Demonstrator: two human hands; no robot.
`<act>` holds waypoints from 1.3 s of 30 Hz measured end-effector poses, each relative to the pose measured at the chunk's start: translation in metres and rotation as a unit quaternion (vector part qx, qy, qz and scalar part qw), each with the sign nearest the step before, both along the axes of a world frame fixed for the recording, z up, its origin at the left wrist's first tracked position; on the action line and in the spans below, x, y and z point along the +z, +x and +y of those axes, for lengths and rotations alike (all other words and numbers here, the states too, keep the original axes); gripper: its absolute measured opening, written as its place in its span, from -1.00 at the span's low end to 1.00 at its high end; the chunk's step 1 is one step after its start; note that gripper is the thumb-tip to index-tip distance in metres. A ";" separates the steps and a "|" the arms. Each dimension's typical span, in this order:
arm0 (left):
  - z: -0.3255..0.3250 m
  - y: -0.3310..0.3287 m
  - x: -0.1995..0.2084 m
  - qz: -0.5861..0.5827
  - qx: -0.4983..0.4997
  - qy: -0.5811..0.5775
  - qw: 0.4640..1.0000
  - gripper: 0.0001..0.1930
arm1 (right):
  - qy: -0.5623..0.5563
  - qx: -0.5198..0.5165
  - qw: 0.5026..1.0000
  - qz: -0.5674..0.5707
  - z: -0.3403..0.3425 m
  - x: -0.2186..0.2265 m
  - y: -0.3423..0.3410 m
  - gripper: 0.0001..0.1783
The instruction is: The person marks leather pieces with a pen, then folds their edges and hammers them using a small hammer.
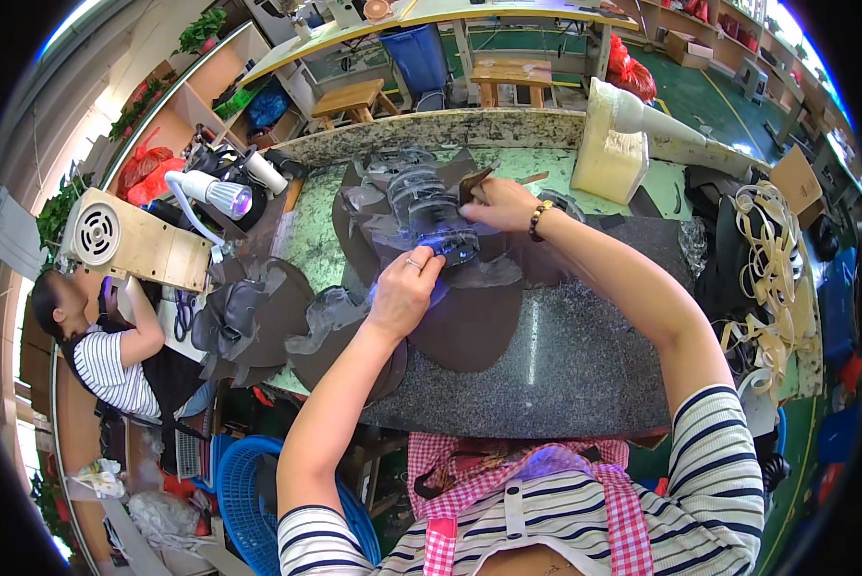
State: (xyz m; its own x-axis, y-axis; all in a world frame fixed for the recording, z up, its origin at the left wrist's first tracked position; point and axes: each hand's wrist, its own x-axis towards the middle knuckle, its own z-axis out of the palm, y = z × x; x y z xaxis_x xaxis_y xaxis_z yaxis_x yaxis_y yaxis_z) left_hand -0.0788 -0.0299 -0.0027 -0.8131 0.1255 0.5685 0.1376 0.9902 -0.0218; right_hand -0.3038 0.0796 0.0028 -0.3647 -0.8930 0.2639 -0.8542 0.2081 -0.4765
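In the middle of the bench lies a pile of dark, glossy curved pieces (pixel 419 200) with thin see-through film around them. My left hand (pixel 407 288), a ring on one finger, pinches the near end of this pile, where bluish light falls. My right hand (pixel 504 204), with a beaded bracelet at the wrist, grips a small dark brown flap (pixel 473 184) at the pile's right side. Large dark brown sheet pieces (pixel 469 331) with rounded edges spread beneath. What lies under my fingertips is partly hidden.
A grey speckled slab (pixel 584 336) forms the near bench top. A pale block (pixel 611 144) with a cone stands at the back right. Cream strips (pixel 769 250) heap at the right. A lamp (pixel 221 195) and a wooden box (pixel 133 240) stand left, beside a seated co-worker (pixel 123 365).
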 end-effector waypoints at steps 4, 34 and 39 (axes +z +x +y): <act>0.007 0.004 0.002 0.038 -0.010 -0.013 0.999 -0.73 | 0.002 -0.002 0.984 -0.176 0.005 0.005 0.016 -0.27; 0.093 0.080 -0.013 -0.271 0.111 0.651 0.701 -0.77 | -0.001 0.090 0.995 -0.044 0.059 0.071 0.048 -0.63; 0.089 0.071 -0.009 -0.263 0.116 0.440 0.851 -0.75 | 0.170 0.186 0.966 -0.061 0.168 0.036 0.123 -0.75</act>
